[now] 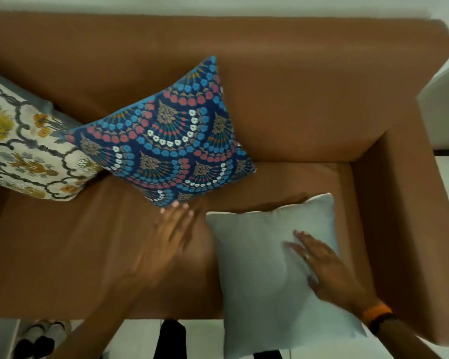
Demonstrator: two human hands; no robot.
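Grey cushion [265, 255], lower right, sits steadied under our spread right hand [327, 268]. Our blurred left hand [171, 229], fingers seemingly straight, props the blue cushion [176, 141].

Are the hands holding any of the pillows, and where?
Neither grips one. The right hand lies flat on the grey pillow; the left hand reaches straight fingers to the bottom corner of the blue pillow.

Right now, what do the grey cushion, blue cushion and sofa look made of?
Grey cushion: plain matte cloth, probably woven; dents under the right hand. Blue cushion: printed fabric, maybe cotton; flat floral print, no shine. Sofa: leather or faux leather, cannot tell which; smooth, faint sheen, soft creases.
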